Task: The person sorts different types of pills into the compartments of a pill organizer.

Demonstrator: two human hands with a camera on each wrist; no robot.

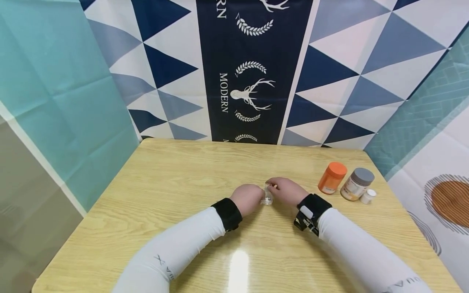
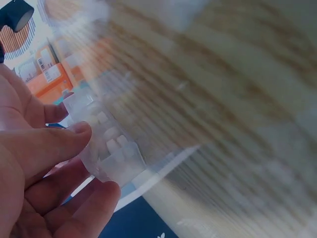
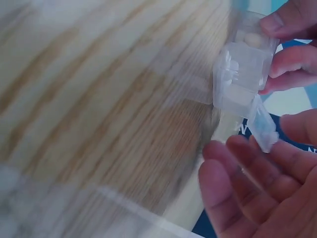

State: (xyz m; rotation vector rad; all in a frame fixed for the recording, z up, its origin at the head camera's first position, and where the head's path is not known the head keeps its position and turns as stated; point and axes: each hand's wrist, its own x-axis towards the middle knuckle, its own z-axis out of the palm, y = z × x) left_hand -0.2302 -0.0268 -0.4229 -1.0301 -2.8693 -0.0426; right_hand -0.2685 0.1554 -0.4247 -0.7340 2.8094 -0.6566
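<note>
Pill box (image 1: 268,197) between hands, bottles (image 1: 332,178) right

Light wood-grain table (image 1: 176,191) with glare patch near front edge. Right side of the table: orange-lidded bottle (image 1: 332,178), just beside it a grey-lidded jar (image 1: 357,184), then a small white bottle (image 1: 368,196) touching or nearly touching the jar. Behind the table, a backdrop cloth (image 1: 253,69) of blue and white triangles, its navy centre strip printed with a deer head and "MODERN". Teal sheet (image 1: 62,93) at left.
</note>
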